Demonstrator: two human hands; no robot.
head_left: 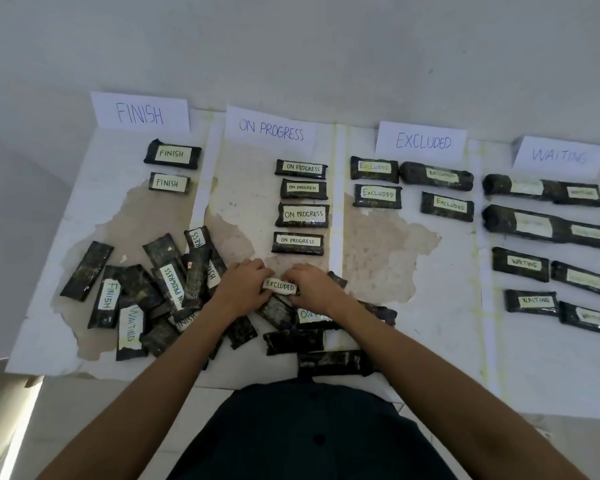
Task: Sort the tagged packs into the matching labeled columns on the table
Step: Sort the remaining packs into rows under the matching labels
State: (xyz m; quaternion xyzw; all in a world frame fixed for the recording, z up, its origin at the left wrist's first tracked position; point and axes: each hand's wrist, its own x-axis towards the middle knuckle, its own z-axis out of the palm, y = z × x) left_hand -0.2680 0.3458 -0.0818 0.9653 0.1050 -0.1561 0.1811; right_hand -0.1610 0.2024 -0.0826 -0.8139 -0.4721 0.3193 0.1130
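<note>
Nearest the camera, a dark buttoned garment (pixel 305 434) fills the lower centre, and two bare forearms reach forward over the table (pixel 440 323). At the near edge of the table, between the forearms, lie several dark packs with no tag showing. Just beyond, the left hand (pixel 245 284) and the right hand (pixel 312 285) meet on one pack tagged EXCLUDED (pixel 280 286); the fingers of both hands are closed on its two ends, with the tag facing up between them. This pack sits above the unsorted pile (pixel 160 292), a loose heap of overlapping packs to the left and below the hands, with tags reading FINISH, WAITING and ON PROGRESS visible among them. Farther out, sorted packs lie in four columns. Left column: two FINISH packs (pixel 170 168). Next column: four ON PROGRESS packs (pixel 302 209) in a row running away from the hands. Third column: four EXCLUDED packs (pixel 413 187) in two rows. Right column: several WAITING packs (pixel 548 247), partly blurred. At the far edge stand four paper signs: FINISH sign (pixel 140 113), ON PROGRESS sign (pixel 271 129), EXCLUDED sign (pixel 422 141), WAITING sign (pixel 559 156).
</note>
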